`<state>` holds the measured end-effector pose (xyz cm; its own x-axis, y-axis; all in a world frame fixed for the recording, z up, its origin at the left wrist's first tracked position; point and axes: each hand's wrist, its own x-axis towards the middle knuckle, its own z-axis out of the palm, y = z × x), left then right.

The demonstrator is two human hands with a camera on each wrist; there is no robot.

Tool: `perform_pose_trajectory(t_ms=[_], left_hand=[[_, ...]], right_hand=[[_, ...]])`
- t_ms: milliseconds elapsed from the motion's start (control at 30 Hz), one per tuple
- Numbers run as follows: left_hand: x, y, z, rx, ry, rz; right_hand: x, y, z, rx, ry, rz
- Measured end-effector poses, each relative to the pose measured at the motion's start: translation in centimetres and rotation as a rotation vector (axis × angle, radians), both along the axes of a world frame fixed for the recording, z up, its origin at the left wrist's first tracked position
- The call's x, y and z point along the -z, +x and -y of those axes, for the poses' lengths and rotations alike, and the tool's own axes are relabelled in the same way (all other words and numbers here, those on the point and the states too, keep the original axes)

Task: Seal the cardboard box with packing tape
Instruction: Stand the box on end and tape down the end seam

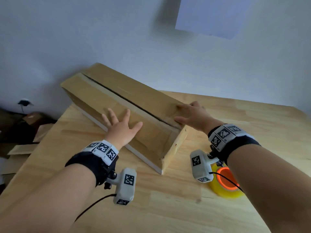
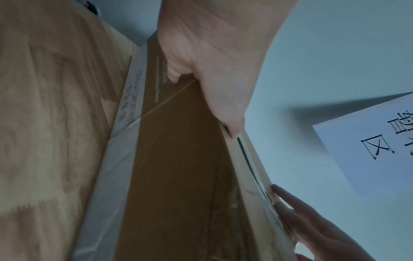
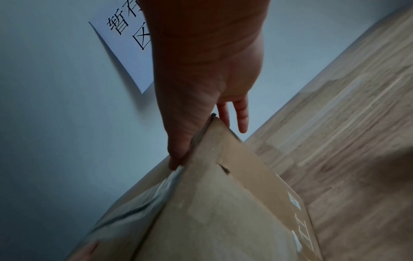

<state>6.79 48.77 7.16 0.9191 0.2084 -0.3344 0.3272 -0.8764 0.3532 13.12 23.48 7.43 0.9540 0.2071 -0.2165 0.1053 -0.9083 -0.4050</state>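
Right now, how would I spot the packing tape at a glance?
Start at the long cardboard box on the wooden table. Just off its near end, under the right wrist, lies the tape roll. Its translucent yellow ring and glowing orange core stand out.

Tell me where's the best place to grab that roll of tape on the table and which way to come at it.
Probably from above. The roll of tape lies flat on the table near the right hand, its orange core facing up. Put the thumb into the core and the fingers over the yellow outer wall, pinching the ring on its near side.
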Motion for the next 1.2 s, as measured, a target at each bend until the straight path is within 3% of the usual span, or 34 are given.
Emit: perform_pose_trajectory(t_ms=[300,600,700,967,1200], left_hand=[[0.0,-4.5,0.9,-0.053,-0.154,0.066],[-1.6,-10.7,-2.5,-0.007,-0.017,-0.132],[-0.9,-11.8,-2.5,-0.028,-0.019,-0.106],[0.1,-8.9,-2.9,0.025,-0.089,0.053],[-0.2,-8.1,-2.6,0.014,-0.020,0.037]], right_hand=[[-0.2,-7.1,0.8,-0.032,-0.164,0.000],[0.9,-13.2,-7.9,0.072,-0.138,0.078],[1.3,-14.1,-9.1,0.077,-0.157,0.130],[3.1,-14.4,-6.5,0.161,0.174,0.217],[3.6,-13.2,-5.8,0.088,0.227,0.155]])
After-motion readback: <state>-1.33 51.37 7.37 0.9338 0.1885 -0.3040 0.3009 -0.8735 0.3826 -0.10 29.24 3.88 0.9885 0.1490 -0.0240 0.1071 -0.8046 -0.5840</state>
